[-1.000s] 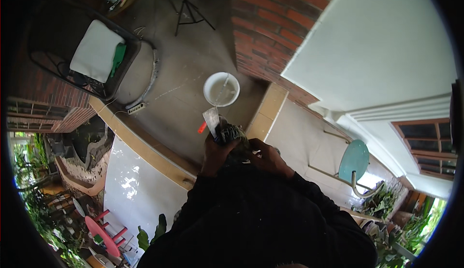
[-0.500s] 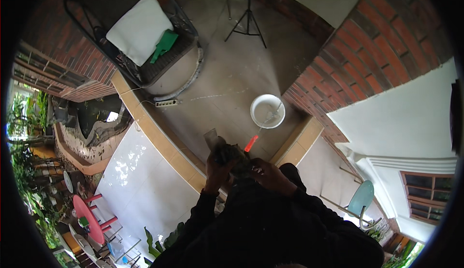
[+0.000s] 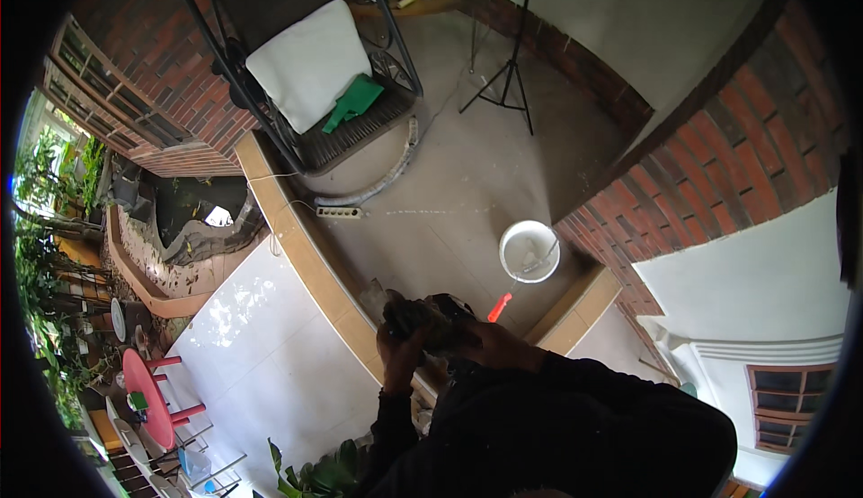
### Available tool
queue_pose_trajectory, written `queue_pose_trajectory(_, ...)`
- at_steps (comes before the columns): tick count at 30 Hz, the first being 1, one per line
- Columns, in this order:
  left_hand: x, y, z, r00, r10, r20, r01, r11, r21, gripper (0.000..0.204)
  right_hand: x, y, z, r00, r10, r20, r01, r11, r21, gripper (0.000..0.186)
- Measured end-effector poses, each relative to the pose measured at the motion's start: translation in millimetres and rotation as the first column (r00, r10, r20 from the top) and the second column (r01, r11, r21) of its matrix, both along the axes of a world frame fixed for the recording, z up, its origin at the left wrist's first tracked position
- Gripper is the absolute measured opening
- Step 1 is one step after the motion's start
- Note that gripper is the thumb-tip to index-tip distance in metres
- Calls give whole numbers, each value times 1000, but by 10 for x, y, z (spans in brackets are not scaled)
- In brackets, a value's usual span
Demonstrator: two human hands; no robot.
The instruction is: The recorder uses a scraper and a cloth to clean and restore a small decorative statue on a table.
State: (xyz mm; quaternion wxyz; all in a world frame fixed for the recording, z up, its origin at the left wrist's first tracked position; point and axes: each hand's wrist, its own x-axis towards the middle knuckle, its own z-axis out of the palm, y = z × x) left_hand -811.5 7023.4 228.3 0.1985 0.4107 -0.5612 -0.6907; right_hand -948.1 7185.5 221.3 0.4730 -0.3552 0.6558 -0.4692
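My left hand (image 3: 401, 354) and my right hand (image 3: 499, 343) are close together in front of my body, both closed on a dark, crumpled bundle (image 3: 421, 322) that looks like a rag. From its far left side sticks a flat, pale blade (image 3: 372, 295), like that of a putty knife; its handle is hidden. My fingers are dark and partly covered, so each one's grip cannot be made out. Just beyond my right hand, a red-handled tool (image 3: 500, 306) leans out of a white bucket (image 3: 529, 271), its thin metal shaft reaching inside.
A low tiled ledge (image 3: 301, 255) runs along the left, with a pond beyond it. Ahead are a power strip (image 3: 338, 213), a chair (image 3: 369, 134) with a white cushion and green cloth, and a black tripod (image 3: 511, 71). A brick wall (image 3: 701, 174) rises on the right.
The whole view has shifted, so the bucket and chair sit lower and further right. My hands stay on the dark bundle, and the pale blade shows less than before.
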Motion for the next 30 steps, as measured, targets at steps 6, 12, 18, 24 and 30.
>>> queue_pose_trajectory(6, -123, -631, -130, 996, 88, 24, -87, 995, -49, 58, -220, -920, -110, 993, 117, -8, -117, 992, -56, 42)
queue_pose_trajectory(12, -243, -1607, -48, 957, 168, -236, -171, 985, 9, 47, -576, -2105, 0, 936, 232, -265, -247, 969, -25, 35)
queue_pose_trajectory(18, -633, -2334, 130, 983, 94, -157, -100, 994, -31, 43, -820, -2608, 236, 963, 203, -175, -205, 979, 3, 36)
queue_pose_trajectory(24, -1168, -2573, 72, 985, -70, -160, 88, 991, 103, 43, -1062, -2645, 432, 967, 87, -239, -76, 996, 53, 44)
queue_pose_trajectory(30, -1826, -2796, -1, 880, -472, -42, 461, 874, -154, 54, -1212, -2647, 286, 873, -362, -326, 368, 929, -46, 47)
